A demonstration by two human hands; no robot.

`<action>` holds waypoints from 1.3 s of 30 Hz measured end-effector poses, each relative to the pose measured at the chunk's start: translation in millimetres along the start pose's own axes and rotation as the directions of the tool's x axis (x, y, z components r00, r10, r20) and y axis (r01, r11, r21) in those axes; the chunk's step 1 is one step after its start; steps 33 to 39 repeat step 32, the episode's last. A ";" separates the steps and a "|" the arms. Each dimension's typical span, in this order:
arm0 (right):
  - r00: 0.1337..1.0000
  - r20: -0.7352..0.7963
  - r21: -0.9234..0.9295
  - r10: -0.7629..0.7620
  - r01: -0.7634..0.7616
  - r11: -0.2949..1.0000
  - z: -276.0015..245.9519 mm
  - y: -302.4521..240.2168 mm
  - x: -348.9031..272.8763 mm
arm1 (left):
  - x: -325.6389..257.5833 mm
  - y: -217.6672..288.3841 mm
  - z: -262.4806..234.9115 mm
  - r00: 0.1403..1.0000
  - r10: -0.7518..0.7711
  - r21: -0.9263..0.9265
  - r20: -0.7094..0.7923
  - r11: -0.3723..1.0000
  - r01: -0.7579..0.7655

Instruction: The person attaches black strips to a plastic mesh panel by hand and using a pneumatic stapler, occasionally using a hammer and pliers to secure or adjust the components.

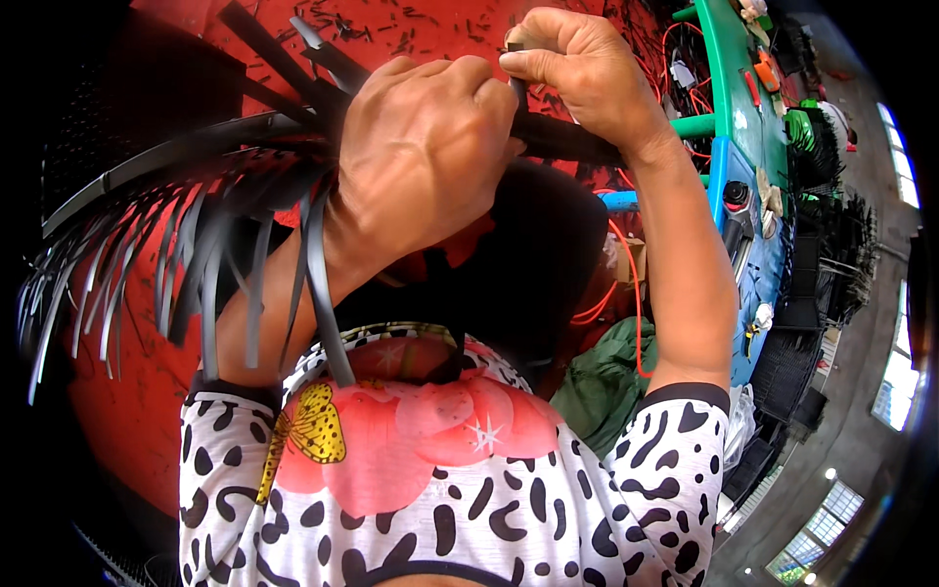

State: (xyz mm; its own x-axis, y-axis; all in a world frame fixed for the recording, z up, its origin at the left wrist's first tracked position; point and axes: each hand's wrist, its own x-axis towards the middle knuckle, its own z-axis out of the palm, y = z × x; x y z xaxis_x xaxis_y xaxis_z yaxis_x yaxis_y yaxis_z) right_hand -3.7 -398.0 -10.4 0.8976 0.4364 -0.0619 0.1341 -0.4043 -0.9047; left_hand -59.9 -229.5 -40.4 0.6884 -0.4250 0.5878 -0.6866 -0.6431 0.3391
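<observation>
My left hand (421, 147) is closed in a fist on flat black strips, some of which stick out above its knuckles. More glossy black strips (210, 264) hang beside my left forearm, along a curved black bar (147, 168). Level with that fist and a little to its right, my right hand (592, 78) pinches the end of a short black strip (519, 93) between thumb and finger. Behind the right wrist runs a dark bar (567, 137). The strips inside the left fist are hidden by its fingers.
Dark scraps litter the red floor (284, 49). At the right stands a green and blue table (729, 161) with an orange-handled tool (768, 70) on it. A red hose (639, 303) loops down beside a green cloth (606, 386). Black woven pieces (782, 372) are stacked beyond.
</observation>
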 end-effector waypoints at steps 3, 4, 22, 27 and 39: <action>0.995 0.079 -0.010 0.064 -0.063 0.998 -1.3 5.9 5.7 | -0.5 -0.4 0.7 0.999 0.007 -0.033 -0.036 0.999 -0.008; 0.995 0.075 -0.006 0.065 -0.065 0.998 -2.1 9.2 7.9 | -0.3 0.5 0.1 0.999 -0.004 -0.045 -0.041 0.999 0.002; 0.963 0.250 0.003 0.101 -0.105 0.994 -4.0 33.7 18.4 | 1.3 1.5 -3.7 0.994 -0.088 -0.108 0.064 0.990 0.095; 0.956 0.283 -0.013 0.078 -0.078 0.997 -9.4 46.7 26.2 | 5.6 -1.3 -4.6 0.996 0.018 -0.105 0.086 0.994 -0.009; 0.955 0.277 -0.166 0.108 -0.064 0.984 -16.6 41.2 26.1 | 12.8 -6.5 -2.1 0.989 0.090 -0.106 0.120 0.991 -0.077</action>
